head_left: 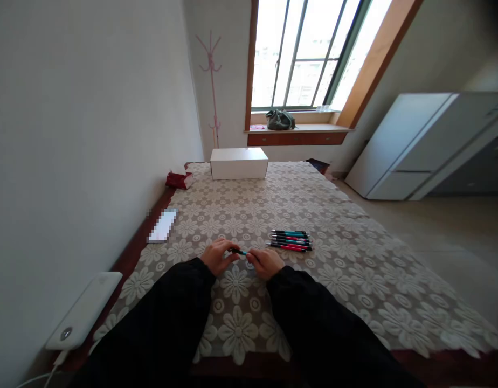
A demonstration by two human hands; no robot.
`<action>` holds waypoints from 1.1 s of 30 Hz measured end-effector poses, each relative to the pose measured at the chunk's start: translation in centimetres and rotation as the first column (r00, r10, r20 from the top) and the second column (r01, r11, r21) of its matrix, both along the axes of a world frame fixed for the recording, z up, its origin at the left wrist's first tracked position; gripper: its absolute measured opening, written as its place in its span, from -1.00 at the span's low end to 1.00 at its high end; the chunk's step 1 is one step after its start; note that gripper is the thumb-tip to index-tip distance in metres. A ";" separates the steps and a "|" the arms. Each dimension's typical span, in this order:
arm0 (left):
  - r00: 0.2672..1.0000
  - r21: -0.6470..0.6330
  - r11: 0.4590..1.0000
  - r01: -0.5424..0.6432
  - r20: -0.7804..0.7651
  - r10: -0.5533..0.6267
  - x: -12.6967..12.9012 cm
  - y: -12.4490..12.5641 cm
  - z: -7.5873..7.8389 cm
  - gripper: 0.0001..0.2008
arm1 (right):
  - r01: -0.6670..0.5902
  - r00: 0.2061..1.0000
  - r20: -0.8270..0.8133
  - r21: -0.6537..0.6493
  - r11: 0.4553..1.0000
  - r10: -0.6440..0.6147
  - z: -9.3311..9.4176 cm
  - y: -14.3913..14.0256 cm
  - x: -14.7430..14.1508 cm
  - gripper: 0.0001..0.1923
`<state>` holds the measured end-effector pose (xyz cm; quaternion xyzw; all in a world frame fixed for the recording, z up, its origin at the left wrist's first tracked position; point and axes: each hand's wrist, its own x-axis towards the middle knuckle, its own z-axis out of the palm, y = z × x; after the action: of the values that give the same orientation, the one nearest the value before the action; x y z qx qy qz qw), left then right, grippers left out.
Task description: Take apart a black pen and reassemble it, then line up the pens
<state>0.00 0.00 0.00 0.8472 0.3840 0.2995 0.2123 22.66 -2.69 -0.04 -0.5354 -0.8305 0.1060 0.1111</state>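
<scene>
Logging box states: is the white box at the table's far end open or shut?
Shut: the white box shows a flat, unbroken top, with no flap raised.

Pen [240, 251] between the two hands: only a short teal-and-black stretch shows; both ends hidden under the fingers [227, 246]. Too small to tell if the tip is out.

Left hand [217, 256] and right hand [265, 262]: palms turned away, grip on the pen not clear.

Row of pens [291, 240] on the desk [354, 269]: count uncertain, barrels overlap.

Flat card [163, 226] near the wall: surface pixelated, unreadable.

White device [85, 310] at the left desk edge: its cable runs out of the bottom edge.

Both sleeves cut off at the bottom edge.

Bag [279, 119] on the window sill: shape indistinct.
</scene>
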 end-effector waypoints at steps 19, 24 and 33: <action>0.950 0.084 0.996 0.026 -0.312 0.001 0.4 -0.7 0.7 -0.63 | -0.062 0.996 0.073 0.090 0.994 0.055 -0.6 -0.4 -0.5 -0.69; 0.978 0.040 0.998 -0.054 -0.198 0.061 0.5 -0.8 0.6 -0.75 | -0.031 0.999 -0.005 0.136 0.990 0.032 -0.6 -0.3 -0.4 -0.69; 0.975 0.034 0.999 0.000 -0.224 0.008 0.3 -0.5 0.7 -0.68 | -0.089 0.989 -0.098 0.173 0.981 0.107 -1.0 0.2 -0.2 -0.69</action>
<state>0.28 -0.48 0.65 0.8782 0.4021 0.2090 0.1529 22.49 -2.51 -1.01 -0.4762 -0.8547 0.0693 0.1949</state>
